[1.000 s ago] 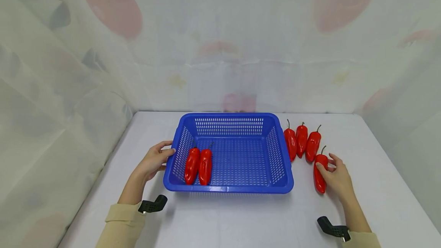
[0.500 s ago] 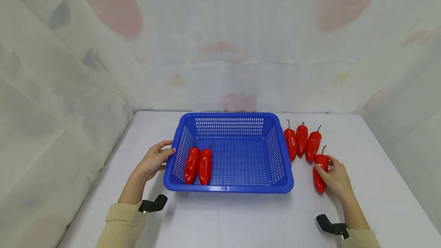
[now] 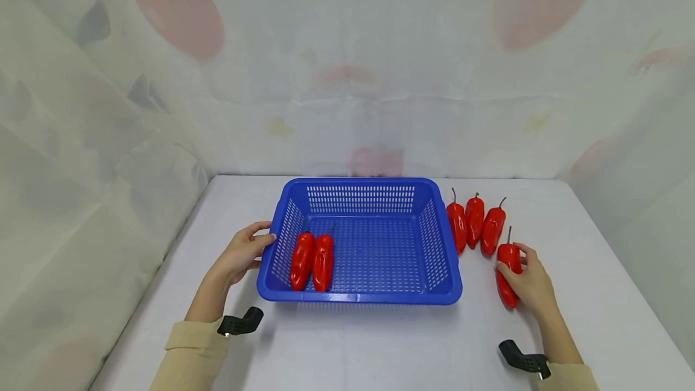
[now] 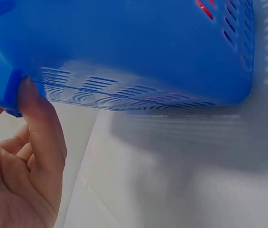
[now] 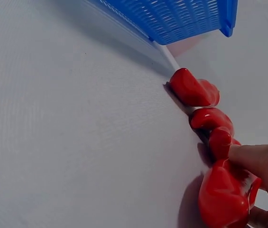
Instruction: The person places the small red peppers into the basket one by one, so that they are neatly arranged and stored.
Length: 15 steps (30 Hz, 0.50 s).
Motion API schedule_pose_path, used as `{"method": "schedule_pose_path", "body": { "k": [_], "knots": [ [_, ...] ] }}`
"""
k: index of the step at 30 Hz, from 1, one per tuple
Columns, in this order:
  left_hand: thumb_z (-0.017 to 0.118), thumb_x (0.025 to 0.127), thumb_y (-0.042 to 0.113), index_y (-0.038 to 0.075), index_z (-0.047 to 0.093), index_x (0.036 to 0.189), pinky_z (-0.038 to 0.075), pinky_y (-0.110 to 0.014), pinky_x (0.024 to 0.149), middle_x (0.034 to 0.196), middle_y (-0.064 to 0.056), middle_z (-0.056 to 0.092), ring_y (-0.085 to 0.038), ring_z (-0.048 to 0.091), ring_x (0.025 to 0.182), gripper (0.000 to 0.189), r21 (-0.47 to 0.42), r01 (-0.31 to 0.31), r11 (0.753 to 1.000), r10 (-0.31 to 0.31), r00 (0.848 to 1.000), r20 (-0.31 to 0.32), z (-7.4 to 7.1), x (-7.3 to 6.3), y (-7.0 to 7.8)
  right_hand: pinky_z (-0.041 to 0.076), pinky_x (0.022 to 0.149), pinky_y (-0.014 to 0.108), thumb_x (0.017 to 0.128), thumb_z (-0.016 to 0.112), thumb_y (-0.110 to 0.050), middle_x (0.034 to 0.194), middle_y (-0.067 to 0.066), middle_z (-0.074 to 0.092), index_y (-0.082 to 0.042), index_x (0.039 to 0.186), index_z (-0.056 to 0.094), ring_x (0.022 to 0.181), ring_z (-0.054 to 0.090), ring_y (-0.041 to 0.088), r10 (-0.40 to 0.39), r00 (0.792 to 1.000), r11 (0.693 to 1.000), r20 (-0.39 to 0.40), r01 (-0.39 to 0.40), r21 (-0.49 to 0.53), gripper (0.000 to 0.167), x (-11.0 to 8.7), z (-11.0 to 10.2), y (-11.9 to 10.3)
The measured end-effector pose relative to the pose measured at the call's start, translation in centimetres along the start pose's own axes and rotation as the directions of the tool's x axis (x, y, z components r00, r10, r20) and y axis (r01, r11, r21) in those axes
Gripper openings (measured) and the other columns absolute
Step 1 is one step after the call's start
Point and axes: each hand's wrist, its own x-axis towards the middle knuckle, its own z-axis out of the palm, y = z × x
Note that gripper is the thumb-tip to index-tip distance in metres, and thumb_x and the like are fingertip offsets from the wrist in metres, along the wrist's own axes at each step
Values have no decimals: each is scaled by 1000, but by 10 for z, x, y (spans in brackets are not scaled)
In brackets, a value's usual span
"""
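Blue basket (image 3: 374, 252): on the white desk (image 3: 380, 349), far rim lining up with the desk's far edge in the head view; its right wall stands between the interior and the held pepper (image 3: 508, 255).
Basket peppers (image 3: 323, 262): two, side by side inside, toward the left wall.
Loose peppers (image 3: 475, 220): three, from the basket's right rim toward the held pepper, just beyond it.
Left hand (image 3: 245, 252): grip grasping the basket's left rim.
Right hand (image 3: 532, 282): grip pinching the held pepper, between basket and desk's right edge; desk contact cannot be told.
Change from earlier frame: held pepper's lower tip slightly further right, stem more upright; basket unmoved.
Room: desk surface extends from right hand to right edge, and nearward from the basket's near rim.
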Motion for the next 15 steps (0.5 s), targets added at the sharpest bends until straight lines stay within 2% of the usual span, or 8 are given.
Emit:
{"method": "schedule_pose_path", "body": {
  "k": [7,15],
  "knots": [
    [50,94,25,9,34,138,55,-42,71,109,-19,62,-24,67,83,50,2,-5,1000,5,1000,-14,-5,14,-19,52,74,51,89,55,-37,129,35,33,-2,144,14,112,39,50,34,999,999,42,-35,18,78,-1,-2,-1],
    [51,94,25,10,35,138,55,-42,71,110,-19,62,-24,66,84,49,2,-1,1000,1,1000,-19,-5,15,-20,52,74,52,89,54,-41,128,34,34,-4,145,13,110,40,49,7,1000,1000,16,-7,17,78,-1,-5,-6]
  ]
}}
